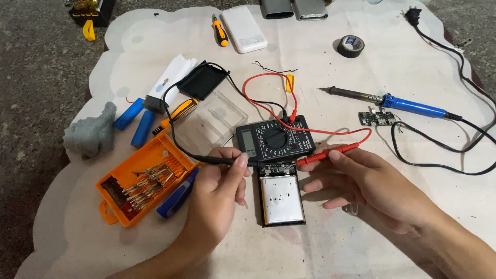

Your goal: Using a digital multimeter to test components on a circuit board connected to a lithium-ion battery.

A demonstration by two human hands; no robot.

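Two probes meet at the board (279, 169) above a silver cell (281, 199) (black multimeter (275, 138) just behind): left hand (217, 199) pinches the black probe (219, 160), right hand (369, 183) pinches the red probe (328, 153).

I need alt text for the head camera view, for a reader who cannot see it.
A left hand holds a black probe and a right hand a red probe against the circuit board atop a silver battery pack, below a black multimeter. An orange bit case and blue soldering iron lie nearby.
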